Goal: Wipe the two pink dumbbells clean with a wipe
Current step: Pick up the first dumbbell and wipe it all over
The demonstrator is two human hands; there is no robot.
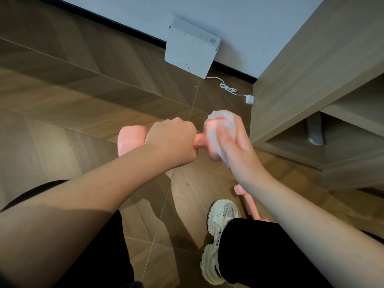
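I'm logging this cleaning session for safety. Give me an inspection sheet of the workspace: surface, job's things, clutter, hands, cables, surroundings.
Surface: herringbone wood floor.
Job's things: held dumbbell raised off the floor, wipe wrapped over its right end; second dumbbell lies on the floor beside the shoe, partly hidden by the right forearm.
Clutter: white panel leaning against the wall.
Hands: left hand grips the held dumbbell's handle; right hand holds the wipe against the end.
Cables: white cable runs from the panel across the floor to a plug block.
Surroundings: pale wall; wooden cabinet on the right.
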